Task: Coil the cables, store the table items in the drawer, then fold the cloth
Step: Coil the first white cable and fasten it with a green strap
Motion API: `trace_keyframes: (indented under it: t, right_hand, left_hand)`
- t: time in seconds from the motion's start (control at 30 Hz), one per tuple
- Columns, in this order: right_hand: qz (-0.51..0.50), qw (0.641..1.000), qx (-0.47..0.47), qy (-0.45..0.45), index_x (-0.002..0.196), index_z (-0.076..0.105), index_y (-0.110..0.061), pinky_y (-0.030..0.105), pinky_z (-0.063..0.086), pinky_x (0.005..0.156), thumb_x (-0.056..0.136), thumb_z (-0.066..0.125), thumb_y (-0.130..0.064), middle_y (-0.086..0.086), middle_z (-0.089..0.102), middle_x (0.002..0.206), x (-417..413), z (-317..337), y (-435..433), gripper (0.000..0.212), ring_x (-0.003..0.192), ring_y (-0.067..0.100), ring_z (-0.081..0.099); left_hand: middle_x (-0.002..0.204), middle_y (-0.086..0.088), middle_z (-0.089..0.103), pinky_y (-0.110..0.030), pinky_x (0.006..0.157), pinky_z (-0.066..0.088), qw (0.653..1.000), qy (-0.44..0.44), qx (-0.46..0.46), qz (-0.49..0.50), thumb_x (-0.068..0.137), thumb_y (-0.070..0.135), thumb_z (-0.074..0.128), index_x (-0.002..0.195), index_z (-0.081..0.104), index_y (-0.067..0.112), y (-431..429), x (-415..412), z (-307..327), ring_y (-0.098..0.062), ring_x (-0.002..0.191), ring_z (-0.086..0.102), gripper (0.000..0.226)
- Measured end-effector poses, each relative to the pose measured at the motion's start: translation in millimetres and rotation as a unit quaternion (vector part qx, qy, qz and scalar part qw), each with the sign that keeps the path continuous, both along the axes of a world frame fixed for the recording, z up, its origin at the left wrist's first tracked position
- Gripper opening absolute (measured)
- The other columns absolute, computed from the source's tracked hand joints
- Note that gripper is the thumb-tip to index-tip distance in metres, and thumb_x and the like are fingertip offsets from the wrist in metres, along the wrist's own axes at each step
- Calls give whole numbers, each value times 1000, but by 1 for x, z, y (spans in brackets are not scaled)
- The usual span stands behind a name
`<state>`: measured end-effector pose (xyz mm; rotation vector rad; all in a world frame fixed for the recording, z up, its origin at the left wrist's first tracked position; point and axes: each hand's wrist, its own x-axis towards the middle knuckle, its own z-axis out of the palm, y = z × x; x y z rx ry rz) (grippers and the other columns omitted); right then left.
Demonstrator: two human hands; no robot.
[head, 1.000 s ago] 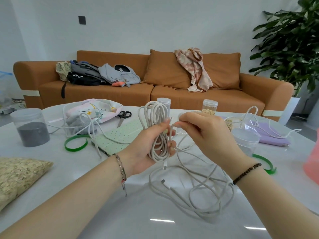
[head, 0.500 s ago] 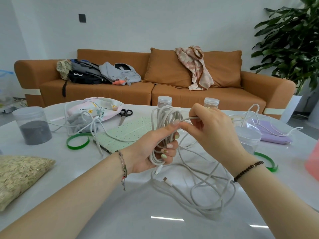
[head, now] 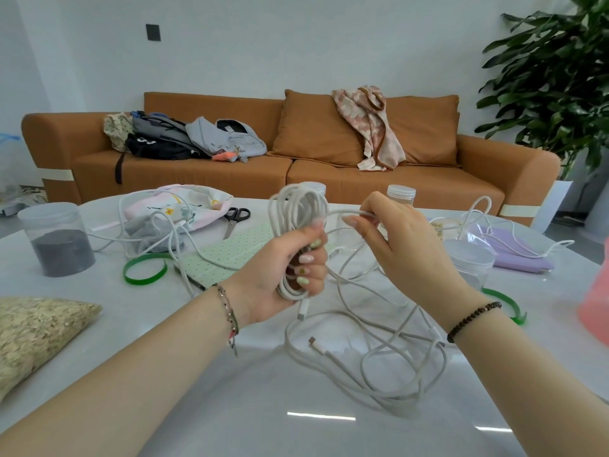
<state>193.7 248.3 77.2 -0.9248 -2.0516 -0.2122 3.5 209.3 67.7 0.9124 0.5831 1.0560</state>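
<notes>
My left hand (head: pixel 280 272) grips a bundle of white cable loops (head: pixel 298 209) held upright above the white table (head: pixel 230 407). My right hand (head: pixel 395 235) pinches the same cable's free strand just right of the bundle, pulled taut towards it. The rest of the cable lies in loose loops (head: pixel 372 367) on the table below my hands, a plug end showing. A second white cable (head: pixel 158 235) sprawls over a pink-and-white cloth (head: pixel 178 206) at the back left. A third cable (head: pixel 514 245) lies across a lilac cloth (head: pixel 514 249) at the right.
Scissors (head: pixel 234 219), a green dotted notebook (head: pixel 227 255), two green tape rings (head: pixel 145 273) (head: pixel 507 303), a jar of dark grains (head: pixel 56 239), clear jars (head: pixel 471 262) (head: pixel 400 196), a grain bag (head: pixel 33 334) and a pink object (head: pixel 596 311) crowd the table. A sofa (head: pixel 329 173) stands behind.
My left hand has turned the bundle more upright and raised it. My right hand has drawn the strand out to the right, away from the coil.
</notes>
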Motion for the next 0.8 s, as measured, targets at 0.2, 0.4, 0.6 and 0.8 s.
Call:
trace_keyframes:
  t: [0.2, 0.4, 0.6, 0.8]
  right_hand:
    - [2, 999, -20, -30, 82, 47, -17, 23, 28, 57, 103, 38, -41, -7, 49, 64, -5, -3, -3, 34, 60, 18, 48]
    - [-17, 998, -26, -53, 83, 46, -17, 31, 31, 49, 104, 35, -38, -9, 44, 60, -2, -4, -1, 31, 56, 20, 47]
    - [-11, 999, -15, -33, 116, 54, -23, 39, 39, 49, 106, 38, -23, -14, 45, 65, -5, -3, -7, 18, 58, 11, 48]
    - [16, 999, 22, -23, 128, 54, -23, 42, 45, 52, 105, 37, -18, -23, 44, 73, -8, 4, -13, 29, 63, 15, 49]
  left_hand:
    - [56, 7, 34, -14, 43, 30, 981, -131, 43, 139, 93, 30, 58, 70, 49, 17, 12, -21, 10, -4, 47, 30, 28]
    - [59, 8, 34, -15, 44, 32, 931, -272, 24, 241, 101, 30, 55, 74, 48, 16, 20, -44, 18, -5, 49, 30, 32]
    - [58, 8, 33, -16, 41, 33, 957, -226, -15, 183, 97, 30, 59, 68, 48, 17, 17, -27, 8, -5, 47, 30, 34]
    - [58, 7, 32, -15, 45, 26, 987, -105, 7, 119, 86, 26, 67, 73, 50, 19, 9, -10, 6, -5, 48, 29, 23]
